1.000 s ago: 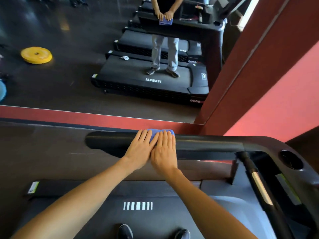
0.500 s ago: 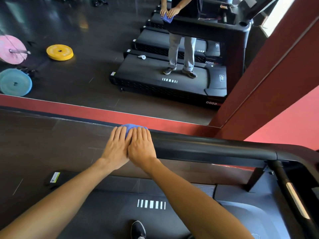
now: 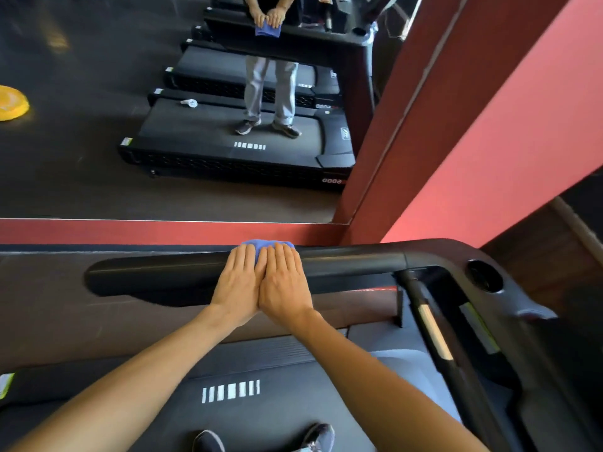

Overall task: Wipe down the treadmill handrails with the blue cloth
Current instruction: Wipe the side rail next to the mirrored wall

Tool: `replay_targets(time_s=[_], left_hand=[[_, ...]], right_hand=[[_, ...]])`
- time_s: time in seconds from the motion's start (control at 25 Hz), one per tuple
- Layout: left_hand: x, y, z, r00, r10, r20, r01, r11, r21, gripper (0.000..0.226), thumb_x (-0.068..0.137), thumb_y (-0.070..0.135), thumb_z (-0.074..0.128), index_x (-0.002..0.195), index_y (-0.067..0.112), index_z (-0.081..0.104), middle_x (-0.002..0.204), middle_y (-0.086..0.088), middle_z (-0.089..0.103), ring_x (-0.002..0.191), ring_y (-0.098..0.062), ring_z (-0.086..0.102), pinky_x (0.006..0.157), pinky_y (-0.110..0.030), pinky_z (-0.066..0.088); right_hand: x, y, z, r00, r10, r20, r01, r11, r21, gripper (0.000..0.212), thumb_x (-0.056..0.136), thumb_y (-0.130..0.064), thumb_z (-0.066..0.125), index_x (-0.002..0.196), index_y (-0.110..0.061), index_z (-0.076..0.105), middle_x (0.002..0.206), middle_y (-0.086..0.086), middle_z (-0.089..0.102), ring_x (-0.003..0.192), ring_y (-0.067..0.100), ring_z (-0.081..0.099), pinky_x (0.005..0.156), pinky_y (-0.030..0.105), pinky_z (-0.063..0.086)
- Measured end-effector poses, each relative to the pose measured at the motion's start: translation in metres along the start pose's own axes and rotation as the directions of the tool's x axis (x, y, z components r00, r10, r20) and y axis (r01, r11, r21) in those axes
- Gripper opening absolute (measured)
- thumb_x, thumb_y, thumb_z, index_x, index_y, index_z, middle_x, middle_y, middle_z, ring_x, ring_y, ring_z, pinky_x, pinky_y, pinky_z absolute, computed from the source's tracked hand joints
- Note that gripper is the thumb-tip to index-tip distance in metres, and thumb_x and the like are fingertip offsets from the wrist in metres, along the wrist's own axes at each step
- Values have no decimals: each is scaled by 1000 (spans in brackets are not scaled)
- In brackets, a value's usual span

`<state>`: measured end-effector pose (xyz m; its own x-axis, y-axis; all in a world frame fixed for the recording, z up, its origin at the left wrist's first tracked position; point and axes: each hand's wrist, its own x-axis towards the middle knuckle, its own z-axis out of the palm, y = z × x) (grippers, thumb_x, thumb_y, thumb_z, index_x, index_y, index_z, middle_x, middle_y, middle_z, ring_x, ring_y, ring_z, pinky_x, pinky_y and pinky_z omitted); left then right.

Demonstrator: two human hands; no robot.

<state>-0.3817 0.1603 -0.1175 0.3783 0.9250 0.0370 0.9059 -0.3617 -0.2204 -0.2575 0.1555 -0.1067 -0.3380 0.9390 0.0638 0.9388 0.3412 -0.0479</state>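
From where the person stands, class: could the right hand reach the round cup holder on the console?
Probably yes. The right hand rests on the handrail, and nothing stands between it and the cup holder further along to the right.

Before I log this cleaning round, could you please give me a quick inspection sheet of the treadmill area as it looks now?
Surface: black handrail, running left to right, joins the console frame at right.
Job's things: blue cloth draped over the handrail, mostly hidden.
Clutter: yellow weight plate on the floor, seen in the mirror.
Hands: left hand and right hand flat, side by side, pressing the cloth.
Cables: nothing seen.
Surroundings: mirror ahead, red wall at right, cup holder, treadmill belt underfoot.
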Motion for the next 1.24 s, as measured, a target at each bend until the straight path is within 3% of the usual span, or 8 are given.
replay_targets(time_s=[0.16,0.32,0.52,0.72,0.96,1.08,1.24], left_hand=[[62,103,-19,997,73,-1,-73,994,82,73,99,41,46,156,2,21,151,-24,43,141,-39,41,122,-49,29],[111,189,-42,990,139,-15,-138,987,83,62,100,37,45,150,5,29,143,-19,51,131,-33,50,116,-43,38],[133,222,-54,989,148,28,-150,986,75,61,102,40,46,149,5,29,142,-20,52,131,-33,51,115,-44,39],[122,196,-47,983,183,-18,-181,980,85,72,105,41,45,157,5,11,154,-23,39,141,-35,42,120,-43,33],[69,97,-32,983,184,-14,-182,980,78,79,104,37,43,159,4,-3,158,-25,32,146,-39,33,125,-49,22],[27,24,-18,990,138,6,-138,989,42,79,102,33,48,161,7,2,158,-24,32,148,-39,31,127,-53,16],[-23,-64,0,991,129,19,-130,991,43,76,97,34,56,158,5,23,150,-25,47,140,-42,44,123,-57,26]], right_hand=[[-27,114,4,994,100,-33,-100,995,-3,53,97,-26,40,142,2,47,139,24,55,133,43,48,117,54,31],[-54,205,2,976,213,-41,-214,976,-31,54,98,-27,33,142,2,45,138,23,53,133,41,46,117,52,29],[-69,243,-5,972,235,-4,-235,968,-89,63,100,-36,23,148,1,40,148,23,47,142,40,39,120,51,31],[-67,212,-1,948,316,-38,-319,944,-84,62,100,-33,24,148,4,41,150,28,43,144,42,38,121,51,29],[-37,106,-3,974,225,-22,-226,974,-34,57,98,-24,28,136,11,52,139,35,52,134,48,47,111,58,41],[-16,30,-3,989,138,-53,-141,989,-50,57,97,-24,28,133,11,54,135,34,56,131,48,51,109,58,42],[10,-59,4,999,38,17,-38,999,-3,61,100,-29,22,141,8,48,143,32,50,137,48,44,113,59,37]])
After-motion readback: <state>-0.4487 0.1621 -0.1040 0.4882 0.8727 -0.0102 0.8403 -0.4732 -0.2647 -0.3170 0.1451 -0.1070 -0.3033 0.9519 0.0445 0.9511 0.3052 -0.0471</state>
